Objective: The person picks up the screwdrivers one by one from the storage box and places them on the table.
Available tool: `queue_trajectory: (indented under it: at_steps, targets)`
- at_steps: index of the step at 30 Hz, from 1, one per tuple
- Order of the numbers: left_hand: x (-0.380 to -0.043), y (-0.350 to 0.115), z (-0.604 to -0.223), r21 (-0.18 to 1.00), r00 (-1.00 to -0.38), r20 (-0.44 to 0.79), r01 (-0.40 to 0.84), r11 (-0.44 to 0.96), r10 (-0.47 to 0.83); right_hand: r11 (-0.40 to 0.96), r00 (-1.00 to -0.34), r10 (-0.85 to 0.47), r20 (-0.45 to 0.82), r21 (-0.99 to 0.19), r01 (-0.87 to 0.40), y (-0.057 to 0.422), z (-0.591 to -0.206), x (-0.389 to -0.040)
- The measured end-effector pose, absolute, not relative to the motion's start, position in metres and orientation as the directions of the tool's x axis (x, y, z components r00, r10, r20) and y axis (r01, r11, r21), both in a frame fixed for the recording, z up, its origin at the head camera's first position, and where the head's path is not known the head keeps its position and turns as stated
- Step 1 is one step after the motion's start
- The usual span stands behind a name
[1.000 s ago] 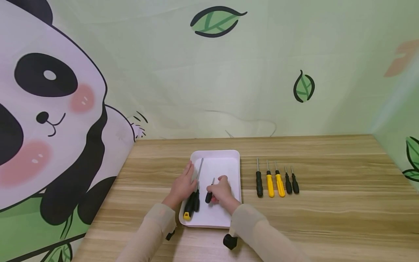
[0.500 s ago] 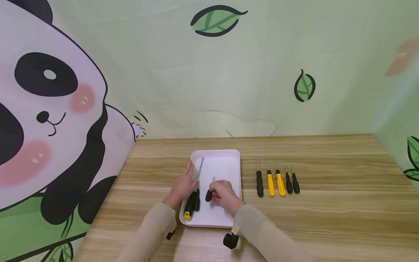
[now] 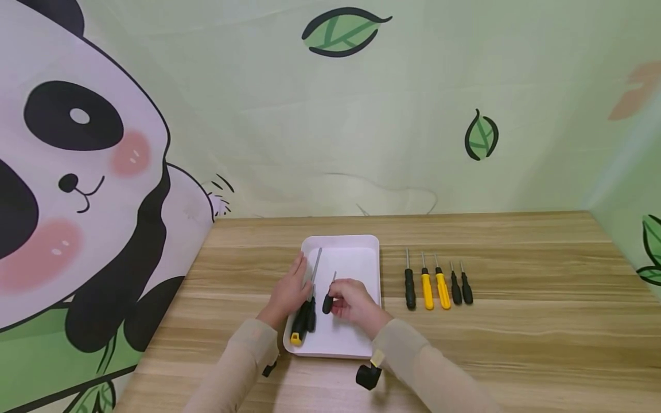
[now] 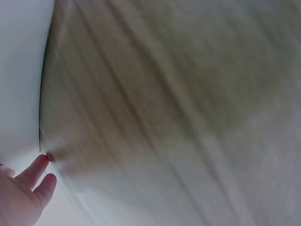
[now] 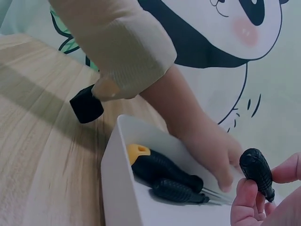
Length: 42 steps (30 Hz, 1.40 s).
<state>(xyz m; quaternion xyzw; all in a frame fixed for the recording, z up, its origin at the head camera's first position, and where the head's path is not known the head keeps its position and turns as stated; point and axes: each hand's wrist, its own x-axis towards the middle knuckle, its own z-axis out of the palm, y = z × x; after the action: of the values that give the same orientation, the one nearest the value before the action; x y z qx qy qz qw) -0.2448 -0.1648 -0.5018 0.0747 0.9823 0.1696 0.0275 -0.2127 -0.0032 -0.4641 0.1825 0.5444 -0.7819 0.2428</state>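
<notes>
My right hand (image 3: 356, 304) pinches a small black screwdriver (image 3: 327, 304) by its handle, over the white tray (image 3: 356, 261). In the right wrist view its ribbed black handle (image 5: 255, 165) stands up between thumb and fingers, butt end up. My left hand (image 3: 290, 291) rests along the tray's left wall with its fingers straight. Inside the tray, beside that wall, lie a large black screwdriver (image 3: 299, 325) with a yellow butt and a smaller black one (image 3: 311, 319). The left wrist view shows only some fingers (image 4: 40, 172) against the tray's outer side.
Right of the tray, several screwdrivers lie in a row on the wooden table (image 3: 542, 321): a larger black one (image 3: 410, 289), two yellow ones (image 3: 427, 291) and two small black ones (image 3: 456, 289). A printed cloth wall (image 3: 403, 115) stands behind the table.
My right fingers have shifted on the small screwdriver, and it has moved slightly up in the head view. The left hand stays at the tray's left side.
</notes>
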Motion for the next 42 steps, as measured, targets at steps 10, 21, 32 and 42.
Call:
queue_trajectory:
  at_steps: [10, 21, 32, 42]
  targets:
    - [-0.245, -0.166, -0.502, 0.326, -0.986, -0.023, 0.147, 0.934, 0.163, -0.267, -0.831, -0.178, -0.527, -0.787, 0.556, 0.006, -0.450, -0.215]
    - [-0.247, -0.166, -0.504, 0.325, -0.987, -0.039, 0.136, 0.936, 0.157, -0.248, -0.842, -0.173, -0.511, -0.805, 0.539, 0.028, -0.444, -0.220]
    - [-0.246, -0.165, -0.503, 0.326, -0.987, -0.050, 0.130, 0.936, 0.155, -0.214, -0.854, -0.176, -0.489, -0.828, 0.518, 0.053, -0.443, -0.222]
    - [-0.245, -0.165, -0.501, 0.326, -0.987, -0.045, 0.133, 0.936, 0.156, -0.211, -0.870, -0.183, -0.458, -0.846, 0.489, 0.079, -0.442, -0.224]
